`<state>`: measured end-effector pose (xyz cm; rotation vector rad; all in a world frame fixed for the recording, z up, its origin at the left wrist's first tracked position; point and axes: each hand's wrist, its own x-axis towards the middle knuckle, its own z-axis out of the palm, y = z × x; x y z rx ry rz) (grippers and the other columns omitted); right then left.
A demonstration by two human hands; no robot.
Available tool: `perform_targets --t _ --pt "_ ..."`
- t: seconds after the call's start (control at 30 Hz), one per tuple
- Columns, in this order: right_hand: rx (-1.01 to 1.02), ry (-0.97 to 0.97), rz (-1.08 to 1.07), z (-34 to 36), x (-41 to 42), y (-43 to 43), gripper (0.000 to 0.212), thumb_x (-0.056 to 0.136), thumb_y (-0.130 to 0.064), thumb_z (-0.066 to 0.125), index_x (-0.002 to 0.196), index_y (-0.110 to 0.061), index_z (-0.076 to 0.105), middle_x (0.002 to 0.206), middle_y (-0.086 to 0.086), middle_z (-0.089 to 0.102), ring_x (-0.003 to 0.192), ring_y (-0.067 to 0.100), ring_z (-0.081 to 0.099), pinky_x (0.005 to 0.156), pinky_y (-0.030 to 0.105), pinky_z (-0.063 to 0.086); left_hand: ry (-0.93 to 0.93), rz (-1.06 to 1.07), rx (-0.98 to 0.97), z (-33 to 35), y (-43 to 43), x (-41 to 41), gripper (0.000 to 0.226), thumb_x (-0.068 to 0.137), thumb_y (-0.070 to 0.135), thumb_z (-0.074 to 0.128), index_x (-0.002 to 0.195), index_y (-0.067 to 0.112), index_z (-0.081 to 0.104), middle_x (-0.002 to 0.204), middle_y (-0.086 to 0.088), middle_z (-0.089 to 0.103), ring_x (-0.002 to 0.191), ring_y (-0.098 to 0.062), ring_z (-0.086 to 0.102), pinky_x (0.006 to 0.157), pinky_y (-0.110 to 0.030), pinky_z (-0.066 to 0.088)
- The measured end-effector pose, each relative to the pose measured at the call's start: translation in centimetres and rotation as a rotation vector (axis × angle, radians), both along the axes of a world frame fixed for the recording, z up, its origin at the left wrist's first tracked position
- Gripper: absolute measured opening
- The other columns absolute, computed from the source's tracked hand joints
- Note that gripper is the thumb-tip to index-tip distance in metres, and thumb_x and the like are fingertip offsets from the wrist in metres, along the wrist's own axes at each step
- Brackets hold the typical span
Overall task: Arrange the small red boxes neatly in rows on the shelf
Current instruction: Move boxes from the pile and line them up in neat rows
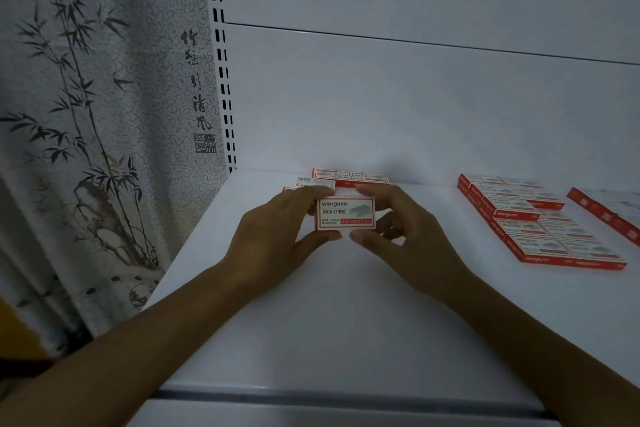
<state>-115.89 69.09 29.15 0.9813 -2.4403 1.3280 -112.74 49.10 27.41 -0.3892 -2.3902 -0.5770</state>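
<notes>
A small red-and-white staple box point(346, 214) is held between both hands over the white shelf point(346, 305), printed face towards me. My left hand point(277, 236) pinches its left end with thumb below and fingers above. My right hand point(405, 236) pinches its right end the same way. Behind the hands, two boxes point(351, 177) lie side by side at the back wall, and another box point(313, 183) lies partly hidden by my left fingers. To the right, several boxes point(540, 222) lie in two neat rows running from back to front.
More red boxes point(609, 215) lie at the far right edge of view. A slotted upright point(223, 80) bounds the shelf on the left, beside a bamboo-print curtain point(97, 132). The shelf's front lip point(346, 395) runs below my forearms.
</notes>
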Motion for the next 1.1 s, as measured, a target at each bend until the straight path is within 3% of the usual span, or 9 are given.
perform_targets --t 0.1,0.2,0.33,0.5,0.7,0.8,0.9,1.0,1.1 --pt "0.094 0.066 -0.045 -0.3 0.0 0.2 0.043 0.080 -0.034 0.068 0.110 -0.047 0.040 0.099 -0.025 0.056 0.071 0.005 0.063 0.062 0.015 0.053 0.013 -0.018 -0.049 0.0 0.1 0.0 0.053 0.078 0.053 0.053 0.122 0.024 0.054 0.109 0.004 0.066 0.087 -0.006 0.059 0.069 -0.012 0.041" --pt "0.189 0.076 -0.081 -0.5 -0.3 0.4 0.040 0.080 -0.041 0.065 0.111 -0.040 0.041 0.097 -0.018 0.061 0.064 0.002 0.060 0.057 0.011 0.049 0.021 -0.024 -0.101 0.0 0.0 0.0 0.052 0.078 0.053 0.056 0.121 0.025 0.055 0.113 0.003 0.062 0.097 -0.014 0.059 0.068 -0.018 0.046" --pt "0.223 0.065 -0.067 -0.8 -0.5 0.5 0.041 0.081 -0.040 0.064 0.116 -0.032 0.045 0.101 -0.017 0.061 0.063 -0.003 0.057 0.055 0.007 0.044 -0.015 -0.011 -0.106 -0.1 0.0 0.0 0.054 0.076 0.047 0.067 0.123 0.024 0.055 0.108 0.004 0.060 0.080 -0.006 0.049 0.063 -0.009 0.036" --pt "0.284 0.090 -0.075 -0.9 -0.5 0.5 0.047 0.079 -0.046 0.064 0.121 -0.031 0.047 0.102 -0.020 0.058 0.067 -0.004 0.055 0.060 0.007 0.044 -0.055 -0.083 -0.080 -0.3 0.1 0.0 0.052 0.079 0.044 0.067 0.125 0.026 0.051 0.108 0.007 0.062 0.076 -0.001 0.048 0.066 -0.010 0.042" --pt "0.408 0.104 -0.083 -1.0 -0.7 0.6 0.050 0.079 -0.052 0.063 0.121 -0.031 0.046 0.109 -0.011 0.065 0.080 0.005 0.062 0.071 0.020 0.053 -0.053 -0.119 -0.100 -0.4 -0.2 0.1 0.051 0.076 0.053 0.057 0.119 0.027 0.056 0.104 0.010 0.065 0.076 0.004 0.050 0.063 0.004 0.033" --pt "0.468 0.122 -0.088 -0.8 -0.5 0.8 0.053 0.079 -0.053 0.063 0.123 -0.030 0.044 0.113 -0.010 0.064 0.086 0.007 0.061 0.073 0.019 0.051 -0.016 -0.164 -0.124 0.0 -0.1 -0.1 0.051 0.076 0.054 0.059 0.117 0.024 0.059 0.100 0.009 0.066 0.077 0.006 0.050 0.066 -0.007 0.046" --pt "0.401 0.125 -0.105 0.0 -0.8 1.4 0.056 0.078 -0.052 0.065 0.124 -0.028 0.043 0.113 -0.006 0.064 0.085 0.009 0.062 0.074 0.022 0.053 0.052 -0.195 -0.253 2.2 0.4 -0.7 0.048 0.079 0.050 0.064 0.117 0.022 0.059 0.095 0.008 0.066 0.076 -0.001 0.058 0.060 -0.020 0.053" --pt "0.229 0.099 -0.111 1.1 -1.1 3.1 0.057 0.074 -0.048 0.069 0.123 -0.031 0.044 0.104 -0.008 0.066 0.082 0.009 0.065 0.073 0.027 0.056 0.110 -0.197 -0.339 5.5 2.3 -1.5 0.048 0.080 0.050 0.063 0.118 0.023 0.057 0.089 0.009 0.064 0.073 -0.008 0.060 0.054 -0.018 0.045" --pt "0.118 0.109 -0.172 2.8 -1.3 6.0 0.047 0.075 -0.039 0.072 0.115 -0.030 0.050 0.090 -0.020 0.060 0.073 0.001 0.063 0.063 0.017 0.053 0.175 -0.219 -0.353 7.7 5.4 -2.5 0.048 0.079 0.048 0.065 0.119 0.021 0.058 0.089 0.006 0.066 0.072 -0.009 0.062 0.054 -0.014 0.044"
